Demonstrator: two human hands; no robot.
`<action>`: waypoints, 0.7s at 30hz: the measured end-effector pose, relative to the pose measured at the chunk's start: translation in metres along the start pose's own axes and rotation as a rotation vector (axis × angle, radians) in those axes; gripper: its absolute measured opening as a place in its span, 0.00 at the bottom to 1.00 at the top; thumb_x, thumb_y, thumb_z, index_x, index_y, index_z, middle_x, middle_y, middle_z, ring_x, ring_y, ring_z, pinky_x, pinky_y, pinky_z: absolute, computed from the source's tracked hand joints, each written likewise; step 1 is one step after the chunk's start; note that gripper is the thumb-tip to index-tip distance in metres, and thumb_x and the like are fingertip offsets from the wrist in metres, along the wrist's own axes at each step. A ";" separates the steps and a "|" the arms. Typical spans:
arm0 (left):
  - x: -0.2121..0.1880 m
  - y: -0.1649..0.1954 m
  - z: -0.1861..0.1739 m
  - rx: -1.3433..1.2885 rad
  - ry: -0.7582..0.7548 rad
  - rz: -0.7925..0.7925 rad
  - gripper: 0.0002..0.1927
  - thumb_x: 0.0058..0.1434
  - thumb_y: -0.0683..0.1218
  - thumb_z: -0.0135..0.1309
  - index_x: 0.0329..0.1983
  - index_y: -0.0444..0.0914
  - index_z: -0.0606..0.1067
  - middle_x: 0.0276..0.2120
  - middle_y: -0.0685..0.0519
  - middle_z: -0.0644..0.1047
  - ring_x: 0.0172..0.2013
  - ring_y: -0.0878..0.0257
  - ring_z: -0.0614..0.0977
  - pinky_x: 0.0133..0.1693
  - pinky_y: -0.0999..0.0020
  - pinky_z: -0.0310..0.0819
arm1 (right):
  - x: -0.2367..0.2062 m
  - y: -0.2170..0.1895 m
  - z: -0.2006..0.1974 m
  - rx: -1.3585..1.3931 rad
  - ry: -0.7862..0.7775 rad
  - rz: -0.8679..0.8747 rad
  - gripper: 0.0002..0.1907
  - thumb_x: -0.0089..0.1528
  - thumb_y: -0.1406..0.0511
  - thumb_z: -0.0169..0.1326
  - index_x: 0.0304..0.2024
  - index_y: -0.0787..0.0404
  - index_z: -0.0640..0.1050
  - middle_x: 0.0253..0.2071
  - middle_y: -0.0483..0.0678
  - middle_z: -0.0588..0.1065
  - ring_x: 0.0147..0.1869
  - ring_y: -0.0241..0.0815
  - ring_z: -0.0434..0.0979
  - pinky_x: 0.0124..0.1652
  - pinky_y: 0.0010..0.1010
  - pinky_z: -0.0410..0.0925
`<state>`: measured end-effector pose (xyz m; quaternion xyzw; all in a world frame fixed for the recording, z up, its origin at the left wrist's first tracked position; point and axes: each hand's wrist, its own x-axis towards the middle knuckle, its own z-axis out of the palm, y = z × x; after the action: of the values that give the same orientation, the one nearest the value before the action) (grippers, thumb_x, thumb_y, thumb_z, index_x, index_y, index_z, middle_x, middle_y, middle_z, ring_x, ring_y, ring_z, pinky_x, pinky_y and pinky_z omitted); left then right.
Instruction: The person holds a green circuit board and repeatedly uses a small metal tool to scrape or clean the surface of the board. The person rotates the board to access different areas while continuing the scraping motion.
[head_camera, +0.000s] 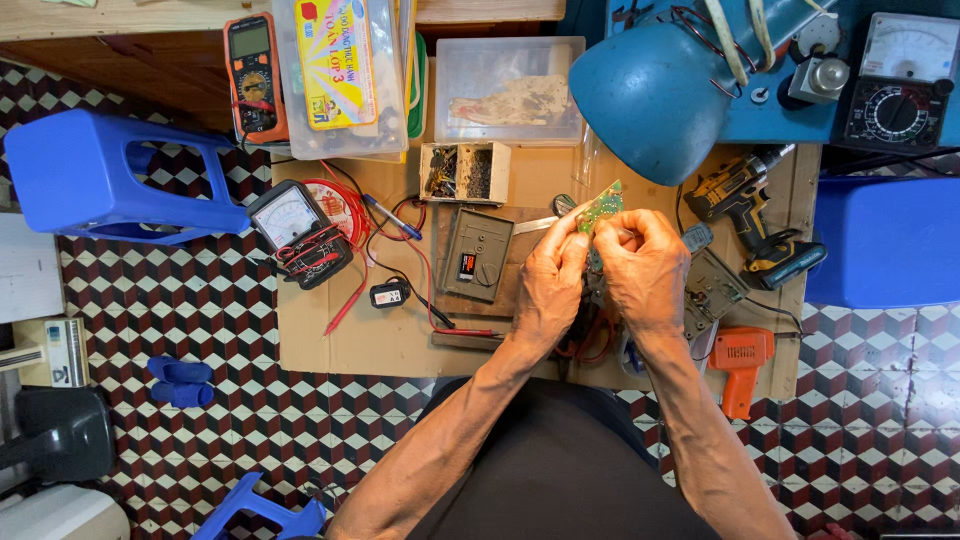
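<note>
A small green circuit board (601, 205) is held up above the low wooden work table (330, 340), pinched between both hands. My left hand (548, 285) grips its lower left side and my right hand (645, 270) grips the right side. The hands touch each other, and a thin metal tool (535, 224) pokes out to the left behind them. Just left of my left hand lies a grey plastic device casing (477, 254) on a wooden block. Red wires (585, 345) hang below my hands.
A blue desk lamp (655, 95) hangs over the table's far right. An analog multimeter (292, 222), a cordless drill (755, 215), an orange soldering gun (740, 365), a box of screws (463, 172) and clear plastic tubs (510, 90) crowd the table. Blue stools (100, 180) stand on the tiled floor.
</note>
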<state>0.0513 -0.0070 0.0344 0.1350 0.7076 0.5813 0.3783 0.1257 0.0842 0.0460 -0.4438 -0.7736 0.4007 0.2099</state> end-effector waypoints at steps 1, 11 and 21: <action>0.000 0.000 -0.001 -0.040 0.000 0.051 0.19 0.74 0.47 0.45 0.65 0.39 0.74 0.38 0.48 0.79 0.38 0.66 0.77 0.42 0.69 0.74 | 0.000 0.000 0.001 0.012 -0.003 0.007 0.09 0.62 0.66 0.62 0.36 0.68 0.79 0.32 0.47 0.76 0.31 0.33 0.73 0.32 0.27 0.68; 0.007 -0.012 0.001 -0.184 -0.016 0.029 0.19 0.72 0.46 0.46 0.64 0.39 0.74 0.29 0.59 0.72 0.31 0.73 0.71 0.35 0.75 0.71 | 0.002 -0.001 0.003 0.035 -0.019 0.053 0.10 0.61 0.65 0.63 0.35 0.68 0.79 0.31 0.47 0.76 0.31 0.33 0.73 0.32 0.27 0.68; 0.015 -0.034 0.002 -0.398 -0.102 -0.078 0.21 0.72 0.47 0.45 0.67 0.40 0.70 0.51 0.53 0.79 0.51 0.66 0.79 0.52 0.67 0.79 | 0.000 -0.005 0.002 -0.001 -0.025 -0.002 0.09 0.62 0.66 0.62 0.35 0.68 0.80 0.32 0.47 0.77 0.31 0.32 0.75 0.33 0.27 0.68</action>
<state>0.0511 -0.0057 -0.0026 0.0592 0.5635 0.6871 0.4549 0.1216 0.0824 0.0492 -0.4382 -0.7768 0.4056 0.2003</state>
